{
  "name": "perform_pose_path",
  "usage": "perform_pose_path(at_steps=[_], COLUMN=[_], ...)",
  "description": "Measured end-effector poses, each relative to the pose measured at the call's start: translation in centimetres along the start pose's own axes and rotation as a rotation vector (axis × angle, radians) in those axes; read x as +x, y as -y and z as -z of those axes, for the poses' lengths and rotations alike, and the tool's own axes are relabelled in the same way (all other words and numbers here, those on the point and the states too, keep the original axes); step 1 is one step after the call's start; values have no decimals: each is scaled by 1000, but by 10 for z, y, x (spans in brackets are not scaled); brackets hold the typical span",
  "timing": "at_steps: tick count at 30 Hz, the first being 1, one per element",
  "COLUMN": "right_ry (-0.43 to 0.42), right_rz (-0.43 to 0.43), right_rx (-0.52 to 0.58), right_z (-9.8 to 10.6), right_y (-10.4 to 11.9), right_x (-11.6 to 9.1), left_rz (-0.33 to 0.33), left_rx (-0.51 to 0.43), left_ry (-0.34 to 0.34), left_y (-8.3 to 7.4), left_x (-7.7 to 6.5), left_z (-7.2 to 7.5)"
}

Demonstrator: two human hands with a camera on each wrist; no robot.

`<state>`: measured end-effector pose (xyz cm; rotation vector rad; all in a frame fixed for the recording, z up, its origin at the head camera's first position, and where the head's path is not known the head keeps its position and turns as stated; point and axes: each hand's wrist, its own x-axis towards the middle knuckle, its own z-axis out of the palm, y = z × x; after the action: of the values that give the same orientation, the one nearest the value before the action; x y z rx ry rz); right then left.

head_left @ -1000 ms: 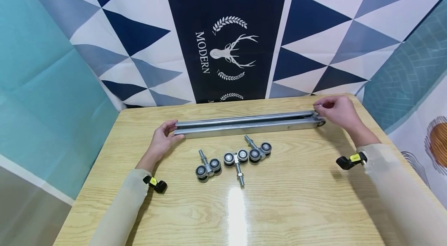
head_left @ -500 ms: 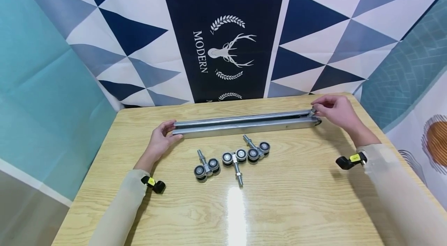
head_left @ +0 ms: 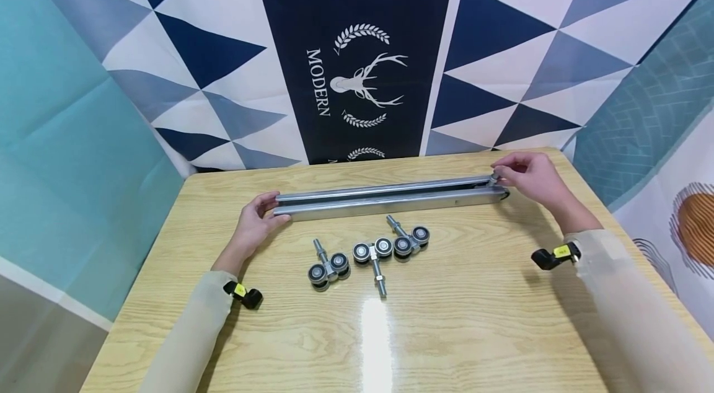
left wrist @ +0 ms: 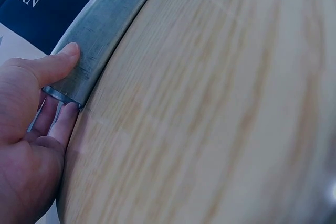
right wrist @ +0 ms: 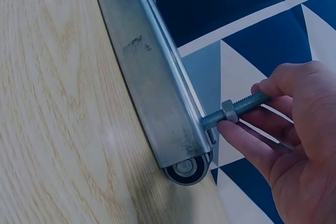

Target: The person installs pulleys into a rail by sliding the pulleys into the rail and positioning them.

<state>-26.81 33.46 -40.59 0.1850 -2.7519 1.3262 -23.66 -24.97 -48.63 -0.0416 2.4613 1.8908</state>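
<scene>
Rail (head_left: 390, 205) lies near table's (head_left: 457, 312) far edge. Left hand (head_left: 251, 229) grips left end, likely bracing it; right hand (head_left: 530, 177), toward far-right corner, pinches bolt (right wrist: 245, 104), apparently to align wheel (right wrist: 185, 168) with rail.

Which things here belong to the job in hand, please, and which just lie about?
Apparently in the job:
metal rail, gripped by left hand
roller trolley partly in rail, pinched by right hand

Lying untouched:
left trolley
middle trolley
right trolley

This looks like a screened-off work corner, kind of building unclear: a wood-grain tabletop (head_left: 457, 325) enclosed by a deer-printed backdrop (head_left: 357, 8) and teal sheeting (head_left: 83, 132).
</scene>
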Motion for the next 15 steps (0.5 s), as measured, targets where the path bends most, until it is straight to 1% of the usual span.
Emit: perform_pose_path(at_steps=[6,9,15], right_ry=[17,36,63], right_rz=[17,17,16], right_rx=[54,79,99], right_z=[-7,-14,-29], right_y=[7,12,22], right_x=[3,4,8], left_rz=[0,-7,4], left_rx=[-1,2,1], left_ry=[-1,4,5], left_y=[-2,-2,-2], left_x=[-1,-1,-1], left_z=[1,1,1])
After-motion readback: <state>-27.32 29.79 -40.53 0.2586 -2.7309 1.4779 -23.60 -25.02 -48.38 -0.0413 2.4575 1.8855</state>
